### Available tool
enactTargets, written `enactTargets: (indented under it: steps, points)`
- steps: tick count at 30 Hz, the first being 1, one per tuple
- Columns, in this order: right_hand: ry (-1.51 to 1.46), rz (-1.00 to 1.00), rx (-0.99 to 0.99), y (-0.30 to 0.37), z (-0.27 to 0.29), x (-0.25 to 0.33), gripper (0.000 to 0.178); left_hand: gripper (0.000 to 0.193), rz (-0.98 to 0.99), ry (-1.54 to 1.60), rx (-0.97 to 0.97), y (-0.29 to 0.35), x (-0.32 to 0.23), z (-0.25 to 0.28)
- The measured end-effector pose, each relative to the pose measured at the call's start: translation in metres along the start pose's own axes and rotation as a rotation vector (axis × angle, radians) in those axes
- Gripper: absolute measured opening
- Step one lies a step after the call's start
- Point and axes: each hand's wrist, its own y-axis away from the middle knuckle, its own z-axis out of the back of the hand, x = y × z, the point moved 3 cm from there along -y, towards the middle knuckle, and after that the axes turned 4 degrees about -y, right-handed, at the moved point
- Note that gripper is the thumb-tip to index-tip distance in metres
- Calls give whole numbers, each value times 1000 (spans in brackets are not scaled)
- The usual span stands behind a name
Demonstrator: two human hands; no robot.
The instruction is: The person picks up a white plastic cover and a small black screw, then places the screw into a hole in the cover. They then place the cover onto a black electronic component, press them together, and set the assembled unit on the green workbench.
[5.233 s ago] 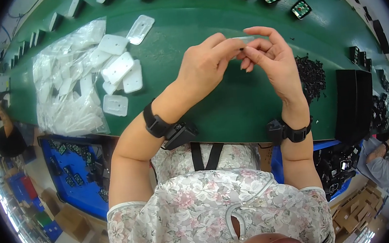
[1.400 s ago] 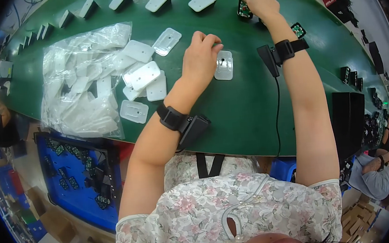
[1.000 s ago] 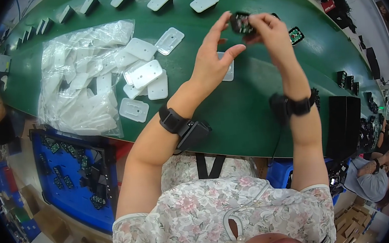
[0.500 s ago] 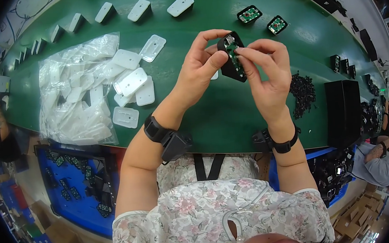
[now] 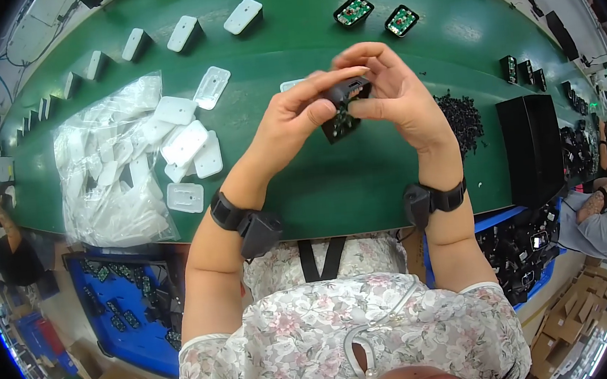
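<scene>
Both hands hold a small black plastic housing (image 5: pixel 339 129) with a green circuit board inside, raised above the green table. It is tilted, so its open side is partly hidden by my fingers. My left hand (image 5: pixel 295 119) pinches it from the left, thumb on the near side and fingers along the top. From the right, my right hand (image 5: pixel 401 100) curls round the housing with its thumb against the board side. Just beyond my hands, a white cover (image 5: pixel 291 85) lies partly hidden on the table.
A clear bag of white covers (image 5: pixel 108 172) lies at left, loose white covers (image 5: pixel 184 144) beside it. White-topped black housings (image 5: pixel 184 33) line the far left edge. Two open housings (image 5: pixel 353 11) stand beyond my hands. At right are a pile of small black parts (image 5: pixel 461 122) and a black box (image 5: pixel 531 149).
The housing has turned over and come slightly nearer and left. My right hand has gone from fingertips at the board to a grip round the housing. The view has shifted right.
</scene>
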Motion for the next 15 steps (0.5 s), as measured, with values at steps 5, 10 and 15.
enactTargets:
  steps: [5,10,15]
  points:
    - [-133,73,396,-10,2,-14,70,57,277,328,-96,4,13,-4]
    - [-131,37,310,-10,6,-20,72,56,312,137,-203,1,14,6]
    - [97,10,-142,-5,33,-13,51,64,199,-1495,-361,9,19,33]
